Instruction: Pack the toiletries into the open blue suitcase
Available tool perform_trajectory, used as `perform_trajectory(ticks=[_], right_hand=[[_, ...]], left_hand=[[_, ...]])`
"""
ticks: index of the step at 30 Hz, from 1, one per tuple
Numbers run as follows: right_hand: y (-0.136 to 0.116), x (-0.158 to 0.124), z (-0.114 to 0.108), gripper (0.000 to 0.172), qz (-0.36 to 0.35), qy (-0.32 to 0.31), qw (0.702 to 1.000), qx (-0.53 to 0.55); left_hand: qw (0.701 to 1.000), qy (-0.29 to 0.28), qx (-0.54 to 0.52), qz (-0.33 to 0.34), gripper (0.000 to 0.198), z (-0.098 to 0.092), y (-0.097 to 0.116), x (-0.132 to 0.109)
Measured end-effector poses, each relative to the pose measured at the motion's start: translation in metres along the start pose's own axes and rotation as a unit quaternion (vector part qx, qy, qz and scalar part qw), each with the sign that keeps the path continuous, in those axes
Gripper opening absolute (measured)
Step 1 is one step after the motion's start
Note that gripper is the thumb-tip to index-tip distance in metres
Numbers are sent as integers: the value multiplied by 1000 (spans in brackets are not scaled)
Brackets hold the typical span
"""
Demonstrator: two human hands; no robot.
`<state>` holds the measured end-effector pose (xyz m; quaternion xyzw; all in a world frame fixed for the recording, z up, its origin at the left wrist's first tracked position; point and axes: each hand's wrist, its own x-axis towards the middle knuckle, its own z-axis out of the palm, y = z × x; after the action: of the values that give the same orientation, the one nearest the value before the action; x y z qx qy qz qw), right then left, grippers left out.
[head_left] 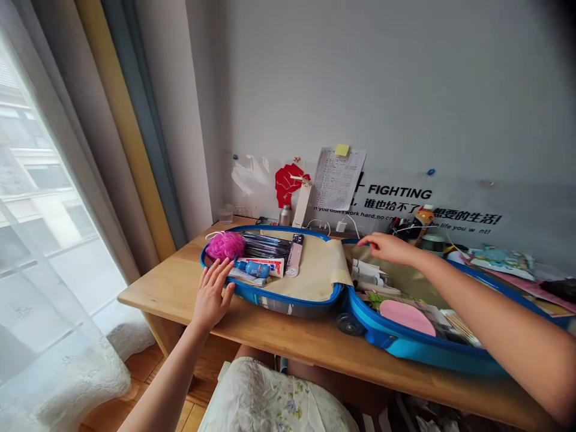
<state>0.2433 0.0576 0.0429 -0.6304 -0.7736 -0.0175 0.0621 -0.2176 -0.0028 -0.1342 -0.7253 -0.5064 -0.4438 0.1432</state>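
Note:
A blue suitcase (315,300) lies unfolded on the wooden table, both halves filled in part. My left hand (213,294) rests at the near left rim of its left half, fingers spread and holding nothing. Beside those fingers are a pink bath puff (225,245), a small blue bottle (256,269) and a red-and-white box (276,265). Over the far rim of the right half, my right hand (384,247) reaches with the index finger stretched out; nothing shows in it. Below it lie white tubes (366,269) and a pink oval item (407,317).
On the table (157,282) behind the suitcase stand a metal bottle (285,215) and a white upright lamp-like stand (302,204). An orange bottle (423,219), a jar (432,242) and cables are at the right. Curtains (121,120) hang left.

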Motion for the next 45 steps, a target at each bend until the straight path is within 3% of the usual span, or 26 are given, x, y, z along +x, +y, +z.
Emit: perform_trajectory(ticks=[5, 9, 11, 17, 21, 34, 37, 40, 45], right_hand=[[42, -37, 9, 37, 70, -45, 996, 30], [57, -54, 17, 43, 99, -77, 990, 71], [60, -61, 21, 37, 98, -83, 988, 84], [53, -81, 22, 19, 99, -123, 979, 125], [43, -91, 21, 17, 116, -170, 964, 170], [42, -92, 30, 8, 96, -204, 952, 205], [37, -95, 26, 6, 75, -211, 949, 222], [41, -97, 13, 15, 56, -209, 945, 245], [49, -83, -26, 35, 99, -98, 934, 330]], left_hand=[[1000, 7, 2, 10, 49, 0, 0, 0], [1000, 14, 9, 24, 48, 0, -1, 0], [999, 15, 10, 26, 48, 0, -1, 0], [1000, 9, 7, 21, 48, 0, -1, 0], [1000, 9, 0, 11, 49, -1, 0, 0], [1000, 4, -1, 5, 48, -2, 1, 1], [1000, 2, -2, 4, 48, -2, 1, 1], [1000, 4, 0, 1, 48, -1, 0, 0], [1000, -1, -3, -2, 48, -1, 2, 1]])
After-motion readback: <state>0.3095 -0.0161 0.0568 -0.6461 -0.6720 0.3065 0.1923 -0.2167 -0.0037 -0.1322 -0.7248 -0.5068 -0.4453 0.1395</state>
